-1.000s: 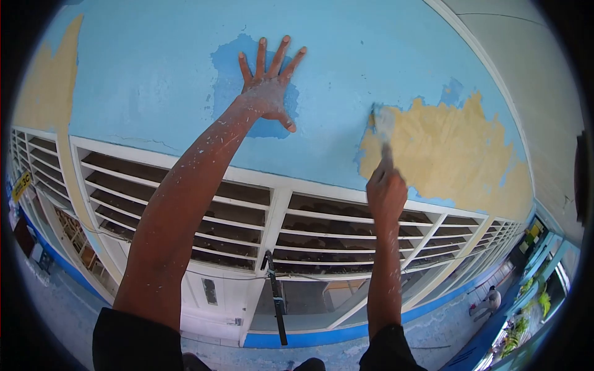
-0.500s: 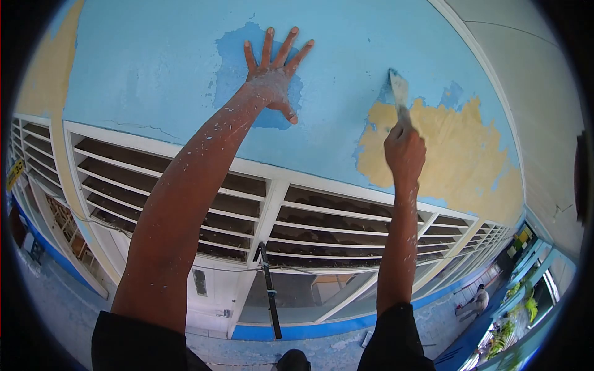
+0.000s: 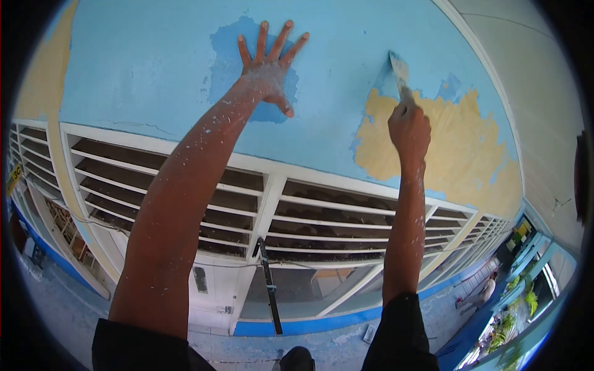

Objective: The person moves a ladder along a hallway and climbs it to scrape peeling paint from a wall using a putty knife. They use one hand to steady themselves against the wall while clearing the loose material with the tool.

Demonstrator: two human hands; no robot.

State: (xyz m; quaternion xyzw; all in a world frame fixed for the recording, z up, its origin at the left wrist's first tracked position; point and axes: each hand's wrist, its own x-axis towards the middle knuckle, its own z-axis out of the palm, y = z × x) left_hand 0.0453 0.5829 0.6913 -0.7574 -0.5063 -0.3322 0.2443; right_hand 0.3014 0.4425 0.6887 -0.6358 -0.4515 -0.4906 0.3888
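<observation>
My left hand (image 3: 266, 71) lies flat with fingers spread on the light blue wall (image 3: 148, 55), over a darker blue patch where the top paint is gone. My right hand (image 3: 409, 127) is closed round the handle of a scraper (image 3: 400, 69). Its blade rests against the blue paint, just above a bare yellowish patch (image 3: 433, 136) with ragged edges. White and blue flecks dot both forearms.
Below the wall run white louvred vents (image 3: 334, 216). A black bar (image 3: 270, 287) hangs near the centre post. A person (image 3: 486, 290) is far down the walkway at the lower right, near plants (image 3: 504, 328). The ceiling (image 3: 526, 80) slopes at the right.
The scraper and my right hand have moved slightly up relative to the yellowish patch. My left hand stays on its patch. The whole view has shifted a little.
</observation>
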